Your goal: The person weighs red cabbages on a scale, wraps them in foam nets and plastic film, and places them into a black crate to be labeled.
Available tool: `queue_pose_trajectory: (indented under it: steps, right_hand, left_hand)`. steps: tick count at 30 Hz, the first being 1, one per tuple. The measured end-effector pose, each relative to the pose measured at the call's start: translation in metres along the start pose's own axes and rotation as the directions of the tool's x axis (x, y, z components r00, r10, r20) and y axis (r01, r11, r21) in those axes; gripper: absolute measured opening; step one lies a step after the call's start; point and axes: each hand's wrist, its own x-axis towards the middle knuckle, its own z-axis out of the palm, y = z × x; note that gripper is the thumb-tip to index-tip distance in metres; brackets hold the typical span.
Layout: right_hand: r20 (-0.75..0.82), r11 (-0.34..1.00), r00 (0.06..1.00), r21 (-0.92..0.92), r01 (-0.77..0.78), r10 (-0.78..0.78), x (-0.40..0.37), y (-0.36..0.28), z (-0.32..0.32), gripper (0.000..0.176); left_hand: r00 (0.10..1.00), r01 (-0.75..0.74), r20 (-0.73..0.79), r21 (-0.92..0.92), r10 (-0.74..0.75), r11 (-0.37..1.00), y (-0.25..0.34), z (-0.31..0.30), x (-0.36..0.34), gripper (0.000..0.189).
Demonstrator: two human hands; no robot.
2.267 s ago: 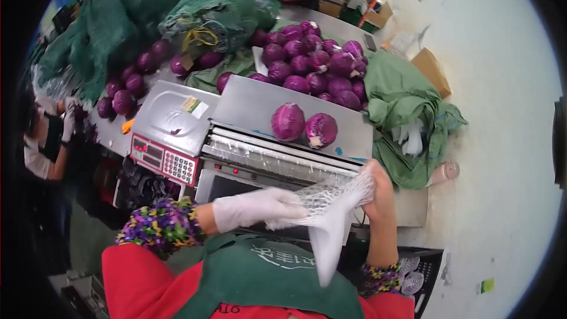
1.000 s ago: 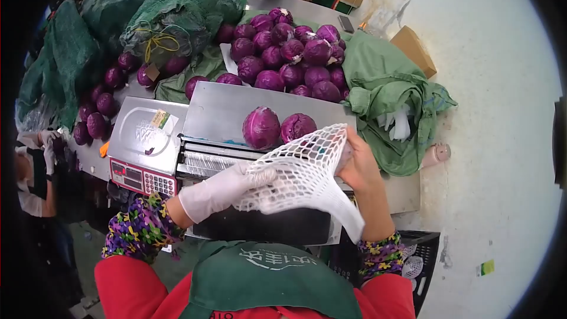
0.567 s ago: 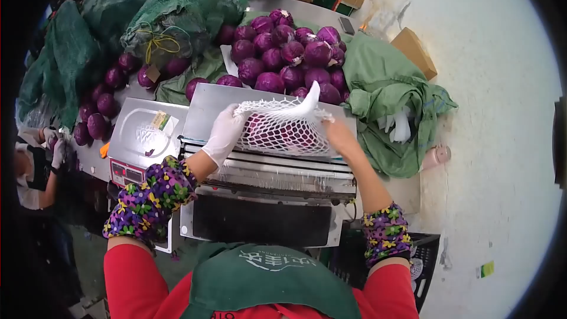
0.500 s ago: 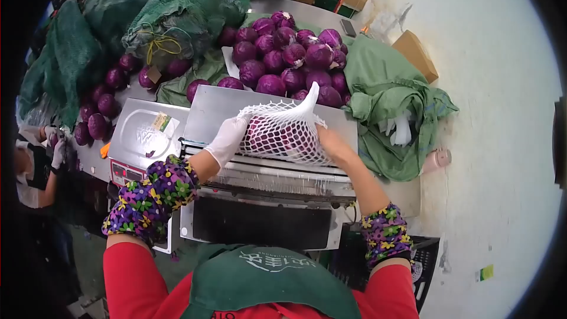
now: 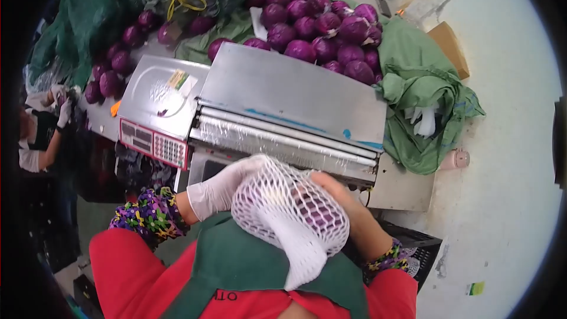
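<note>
Head view: the white foam net is hanging at six o'clock before the apron, purple cabbage showing through. The gloved left hand is gripping it half-closed at its ten o'clock; the bare right hand, partly hidden, is cupping its two o'clock. The net is probably behaving as soft, stretchy wrap around a firm, smooth load, needing support at both flanks. The green sack, two o'clock, is containing white material; the black crate, four o'clock, is holding white netting.

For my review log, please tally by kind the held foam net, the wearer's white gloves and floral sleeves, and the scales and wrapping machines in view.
Foam net: 1
White glove: 1
Floral sleeves: 2
Scale: 1
Wrapping machine: 1
Total: 6
</note>
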Motion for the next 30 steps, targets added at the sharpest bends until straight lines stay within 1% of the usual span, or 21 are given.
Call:
queue_pose_trajectory:
  steps: [2,4,5,6,8,10,11,12,13,14,15,16,17,18,20,22,24,25,26,28,30]
  right_hand:
    - [-0.365,0.939,0.903,-0.328,0.102,-0.225,-0.01,0.02,0.039,0.03]
    - [-0.264,0.99,0.958,-0.121,0.078,-0.108,-0.001,0.025,0.015,0.03]
    - [-0.241,0.936,0.939,-0.313,0.162,-0.243,-0.001,0.027,0.011,0.036]
    - [-0.19,0.837,0.908,-0.491,0.241,-0.373,-0.001,0.028,0.014,0.046]
    - [0.011,0.623,0.798,-0.619,0.478,-0.602,-0.005,0.033,-0.005,0.072]
    - [0.228,0.195,0.728,-0.873,0.446,-0.646,-0.019,0.038,-0.019,0.076]
    - [0.392,-0.073,0.724,-0.9,0.43,-0.568,-0.025,0.034,-0.02,0.082]
    - [0.301,-0.078,0.803,-0.949,0.306,-0.513,-0.033,0.041,-0.023,0.091]
    - [0.287,-0.049,0.81,-0.951,0.306,-0.511,-0.034,0.05,-0.03,0.095]
    - [0.274,-0.022,0.815,-0.952,0.307,-0.511,-0.035,0.057,-0.037,0.099]
    - [0.279,-0.029,0.812,-0.951,0.308,-0.512,-0.041,0.061,-0.035,0.099]
    - [0.326,-0.109,0.783,-0.942,0.319,-0.529,-0.048,0.065,-0.03,0.105]
    - [0.372,-0.184,0.753,-0.927,0.326,-0.543,-0.054,0.071,-0.028,0.112]
    - [0.374,-0.185,0.751,-0.927,0.328,-0.543,-0.056,0.08,-0.034,0.112]
    - [0.151,0.136,0.767,-0.945,0.297,-0.624,-0.054,0.098,-0.05,0.12]
    - [0.115,0.148,0.731,-0.947,0.286,-0.673,-0.05,0.095,-0.048,0.116]
    - [0.235,0.184,0.709,-0.869,0.46,-0.665,-0.042,0.077,-0.041,0.118]
    - [0.179,0.291,0.678,-0.804,0.518,-0.713,-0.036,0.068,-0.034,0.119]
    - [0.221,0.119,0.591,-0.868,0.482,-0.776,-0.031,0.051,-0.034,0.112]
    - [0.143,0.153,0.528,-0.865,0.477,-0.837,-0.027,0.012,-0.006,0.105]
    - [0.266,-0.112,0.484,-0.94,0.324,-0.834,-0.02,-0.029,0.007,0.099]
  left_hand:
    - [0.989,0.102,-0.102,-0.09,-0.111,0.991,-0.015,0.007,-0.016,0.033]
    - [0.986,0.128,-0.087,-0.181,-0.145,0.975,-0.03,-0.004,-0.02,0.034]
    - [0.983,0.155,-0.055,-0.247,-0.173,0.956,-0.035,-0.011,-0.019,0.034]
    - [0.969,0.242,0.044,-0.36,-0.242,0.901,-0.042,-0.019,-0.019,0.034]
    - [0.974,0.214,-0.002,-0.344,-0.228,0.914,-0.056,-0.029,-0.025,0.033]
    - [0.988,0.145,0.093,-0.289,-0.123,0.946,-0.058,-0.018,-0.038,0.033]
    - [0.991,0.09,-0.08,-0.173,-0.106,0.981,-0.06,-0.012,-0.039,0.033]
    - [0.966,0.056,-0.249,-0.048,-0.067,0.997,-0.062,-0.006,-0.042,0.034]
    - [0.974,-0.002,-0.227,0.023,0.007,1.0,-0.062,-0.002,-0.045,0.047]
    - [0.975,-0.003,-0.223,0.026,0.009,1.0,-0.06,0.003,-0.049,0.047]
    - [0.983,-0.024,-0.17,0.246,0.068,0.969,-0.056,0.01,-0.054,0.054]
    - [0.988,-0.052,-0.108,0.45,0.112,0.891,-0.054,0.015,-0.058,0.063]
    - [0.991,-0.098,-0.025,0.511,0.129,0.854,-0.052,0.017,-0.059,0.066]
    - [0.991,-0.099,-0.025,0.513,0.13,0.853,-0.055,0.015,-0.06,0.066]
    - [0.993,-0.117,0.027,0.47,0.118,0.875,-0.059,0.012,-0.058,0.068]
    - [0.995,-0.034,-0.082,0.242,0.055,0.97,-0.046,0.029,-0.061,0.076]
    - [0.997,-0.071,0.017,0.091,0.07,0.993,-0.033,0.035,-0.056,0.083]
    - [0.937,-0.138,0.311,-0.085,0.158,0.987,-0.027,0.031,-0.043,0.089]
    - [0.958,-0.204,0.225,0.096,0.178,0.974,-0.022,0.037,-0.04,0.1]
    - [0.947,-0.313,0.111,0.534,0.301,0.785,0.002,0.055,-0.026,0.107]
    - [0.837,-0.521,0.237,0.62,0.493,0.586,0.033,0.053,0.003,0.095]
